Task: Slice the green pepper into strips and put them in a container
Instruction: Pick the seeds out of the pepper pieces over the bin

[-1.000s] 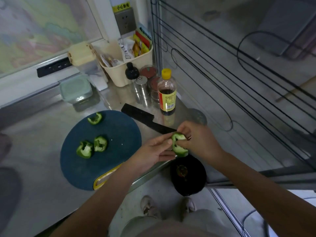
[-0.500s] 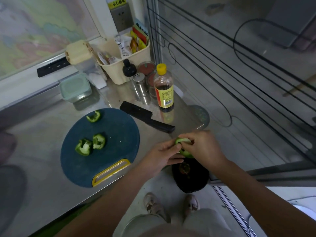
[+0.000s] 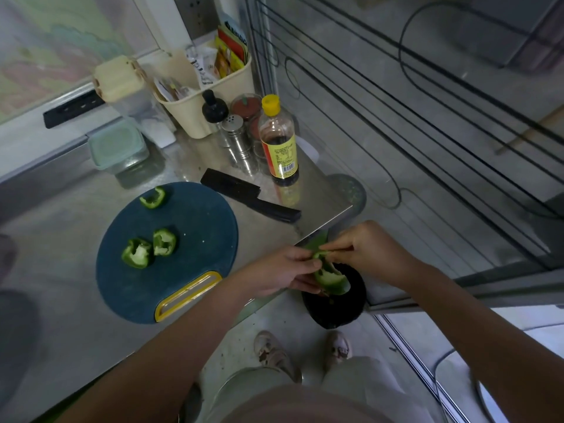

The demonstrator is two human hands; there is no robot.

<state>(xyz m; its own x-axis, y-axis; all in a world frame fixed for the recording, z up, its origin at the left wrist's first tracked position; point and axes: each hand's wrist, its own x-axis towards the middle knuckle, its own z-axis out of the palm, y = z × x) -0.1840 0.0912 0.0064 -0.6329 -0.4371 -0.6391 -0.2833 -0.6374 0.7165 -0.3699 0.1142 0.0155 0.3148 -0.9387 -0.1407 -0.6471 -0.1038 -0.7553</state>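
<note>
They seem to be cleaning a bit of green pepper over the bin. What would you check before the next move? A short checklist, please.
1. Grip on the pepper piece: ok; the left hand holds it and the right hand pinches its upper edge.
2. Piece above the black bin, so scraps fall in: ok.
3. Seeds all out: cannot tell; the inside is partly hidden.
4. Free space on the cutting board: ok; three cut pieces lie on its left half.
5. Knife free to pick up: ok; it lies on the counter beside the board.
6. Container open for strips: not ok; the green-lidded box has its lid on.
</note>
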